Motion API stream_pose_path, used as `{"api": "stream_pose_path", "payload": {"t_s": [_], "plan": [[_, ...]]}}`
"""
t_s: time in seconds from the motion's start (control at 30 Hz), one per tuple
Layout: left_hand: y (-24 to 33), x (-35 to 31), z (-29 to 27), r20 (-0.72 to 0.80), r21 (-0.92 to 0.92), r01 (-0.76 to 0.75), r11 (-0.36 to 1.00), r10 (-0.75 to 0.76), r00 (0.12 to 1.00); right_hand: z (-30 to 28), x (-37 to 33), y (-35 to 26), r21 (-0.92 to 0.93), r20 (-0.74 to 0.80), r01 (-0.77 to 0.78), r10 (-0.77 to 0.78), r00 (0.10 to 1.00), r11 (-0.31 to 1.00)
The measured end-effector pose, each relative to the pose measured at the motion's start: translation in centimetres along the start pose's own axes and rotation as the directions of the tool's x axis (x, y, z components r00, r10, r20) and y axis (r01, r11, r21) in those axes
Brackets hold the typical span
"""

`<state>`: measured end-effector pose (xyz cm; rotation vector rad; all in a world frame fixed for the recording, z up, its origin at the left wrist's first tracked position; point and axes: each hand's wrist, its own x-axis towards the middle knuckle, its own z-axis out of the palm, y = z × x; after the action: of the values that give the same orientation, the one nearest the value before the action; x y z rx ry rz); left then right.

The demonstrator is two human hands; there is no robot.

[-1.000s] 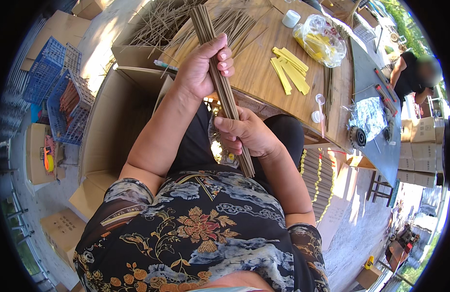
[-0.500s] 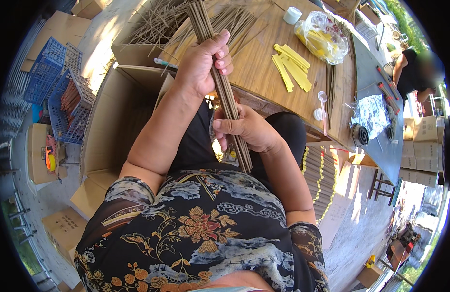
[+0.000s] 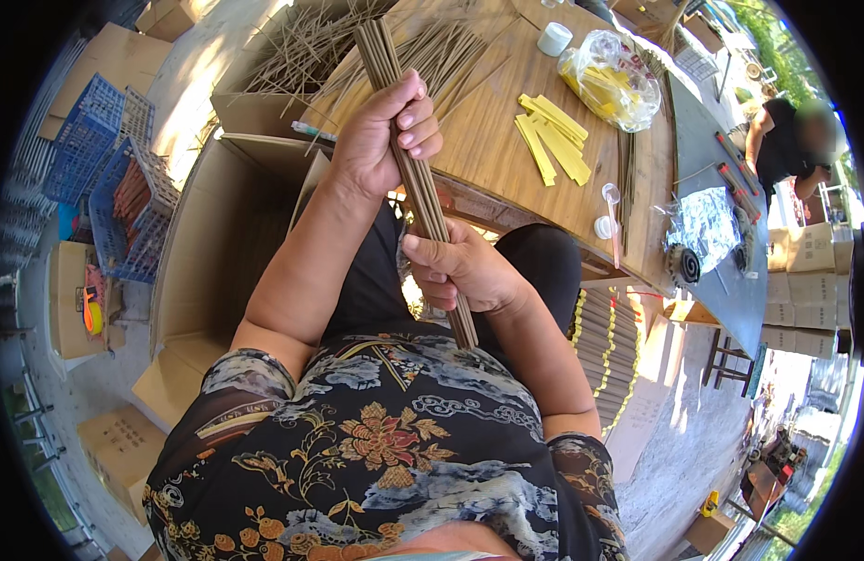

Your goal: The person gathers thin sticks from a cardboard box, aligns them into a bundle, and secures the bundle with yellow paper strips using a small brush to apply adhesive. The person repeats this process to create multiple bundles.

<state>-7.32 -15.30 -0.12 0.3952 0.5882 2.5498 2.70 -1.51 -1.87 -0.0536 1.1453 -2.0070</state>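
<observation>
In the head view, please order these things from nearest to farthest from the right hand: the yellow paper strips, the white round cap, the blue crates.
From the right hand:
1. The yellow paper strips, on the wooden table, up and to its right.
2. The white round cap, farther up the table near its far edge.
3. The blue crates, far left on the floor.

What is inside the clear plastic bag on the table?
The clear plastic bag on the wooden table holds yellow strips, like the loose yellow strips lying beside it. Anything underneath them is hidden.

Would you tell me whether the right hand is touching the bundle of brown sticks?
Touching: the head view shows the right hand wrapped around the bundle of brown sticks.
</observation>
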Motion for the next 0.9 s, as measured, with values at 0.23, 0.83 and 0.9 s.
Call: {"api": "stream_pose_path", "payload": {"t_s": [0.23,0.83,0.9], "plan": [[-1.4,0.0,0.7,-0.481,0.347,-0.046,0.937,0.220,0.849,-0.2,1.2,1.0,-0.429,-0.261,0.052,-0.179,0.949,0.902],[-1.1,-0.4,1.5,-0.302,0.254,0.063,0.965,0.018,0.953,0.6,1.0,0.0,-0.364,-0.229,0.083,-0.176,0.958,0.928],[-0.6,-0.4,0.8,-0.204,0.127,0.028,0.991,-0.001,0.979,0.7,0.6,-0.4,-0.123,-0.111,0.044,-0.057,0.992,0.991]]}}
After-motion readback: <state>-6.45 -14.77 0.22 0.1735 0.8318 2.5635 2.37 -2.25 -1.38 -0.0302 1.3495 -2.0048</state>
